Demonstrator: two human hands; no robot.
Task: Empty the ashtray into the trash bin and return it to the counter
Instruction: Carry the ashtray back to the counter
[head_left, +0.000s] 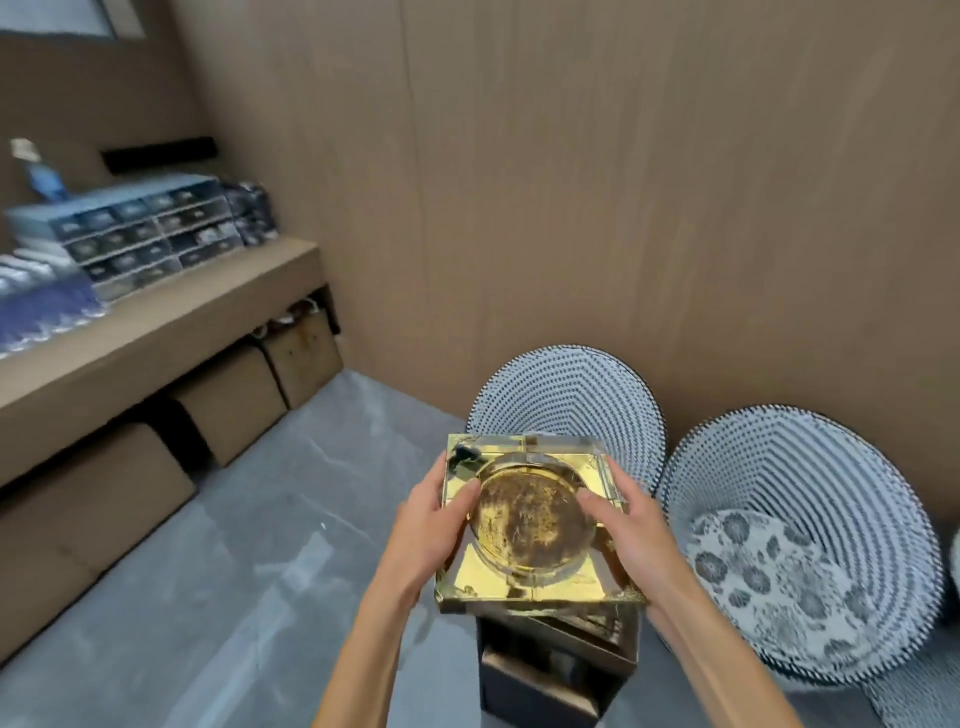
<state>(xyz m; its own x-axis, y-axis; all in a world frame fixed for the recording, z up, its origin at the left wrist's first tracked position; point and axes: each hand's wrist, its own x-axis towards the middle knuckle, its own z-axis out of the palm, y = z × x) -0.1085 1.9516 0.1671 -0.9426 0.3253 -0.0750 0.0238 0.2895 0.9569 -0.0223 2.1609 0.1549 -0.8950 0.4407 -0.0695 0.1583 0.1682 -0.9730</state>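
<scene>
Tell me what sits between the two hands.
The gold ashtray, gripped by the left hand and right hand on opposite sides, in the head view.

2 woven chairs (800, 519), cardboard boxes (228, 405)

ashtray (530, 525), left hand (431, 525), right hand (628, 530) gripping

Likely a shop's back lounge: wood-panelled walls (623, 182), counter (156, 332) with stacked drawer boxes (145, 228), cardboard cartons (228, 400) beneath, woven chairs (800, 540).
</scene>
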